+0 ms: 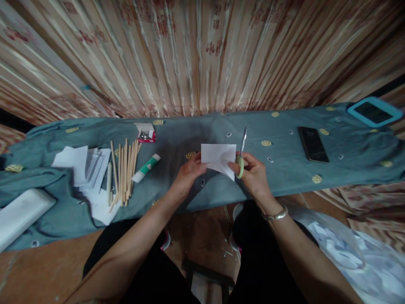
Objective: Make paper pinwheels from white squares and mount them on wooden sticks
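A small white sheet of paper (pixel 218 155) is held up over the cloth-covered table, its lower right part curving down to a point. My left hand (pixel 191 171) pinches its left edge. My right hand (pixel 255 173) grips the paper's right side with the thumb and also holds scissors (pixel 241 162) with light green handles. The scissor blades point up and away from me, to the right of the paper. Whether the blades are closed fully I cannot tell.
Left on the green cloth (pixel 177 131) lie wooden sticks (pixel 126 169), a glue stick (pixel 146 168), a small red box (pixel 146 133), cut papers (pixel 98 169) and a white box (pixel 25 217). To the right are a phone (pixel 313 144) and a blue-framed device (pixel 375 112). A plastic bag (pixel 357 253) holds paper scraps.
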{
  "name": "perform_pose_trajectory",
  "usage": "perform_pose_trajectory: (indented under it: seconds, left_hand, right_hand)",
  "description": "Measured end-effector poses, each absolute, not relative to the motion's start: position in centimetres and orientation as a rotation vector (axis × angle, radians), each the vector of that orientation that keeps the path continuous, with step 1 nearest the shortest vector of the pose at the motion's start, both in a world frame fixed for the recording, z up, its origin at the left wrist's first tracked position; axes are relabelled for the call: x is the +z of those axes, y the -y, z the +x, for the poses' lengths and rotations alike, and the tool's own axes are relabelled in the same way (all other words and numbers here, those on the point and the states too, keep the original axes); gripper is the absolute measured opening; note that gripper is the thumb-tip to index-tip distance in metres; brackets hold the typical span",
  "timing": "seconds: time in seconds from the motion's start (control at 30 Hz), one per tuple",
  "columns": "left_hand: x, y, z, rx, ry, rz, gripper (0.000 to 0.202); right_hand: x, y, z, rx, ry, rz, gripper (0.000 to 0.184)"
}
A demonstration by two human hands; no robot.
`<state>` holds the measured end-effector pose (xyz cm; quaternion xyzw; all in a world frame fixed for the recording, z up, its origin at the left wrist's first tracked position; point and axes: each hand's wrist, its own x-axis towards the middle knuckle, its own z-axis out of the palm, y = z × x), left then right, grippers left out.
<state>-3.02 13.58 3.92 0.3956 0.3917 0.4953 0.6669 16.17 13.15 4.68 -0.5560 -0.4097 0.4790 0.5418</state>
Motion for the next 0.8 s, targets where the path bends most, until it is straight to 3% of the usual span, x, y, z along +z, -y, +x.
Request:
perform_pose_trajectory:
  seconds: [0.2,0.63,0.8]
  left_hand:
    - [4.0,-12.1,-1.1,1.111,-1.001,0.849,0.031]
    - [3.4,-14.2,-2.2,1.372,-1.146,0.653,0.029]
    - [4.5,-15.6,-3.9,1.47,-1.096,0.587,0.03]
  right_hand:
    - [4.2,-13.1,13.8,1.115,0.994,-1.271,0.043]
    - [4.5,-12.5,13.5,1.351,1.068,-1.198,0.038]
    - [4.6,-10.8,14.1,1.531,1.271,-1.163,0.046]
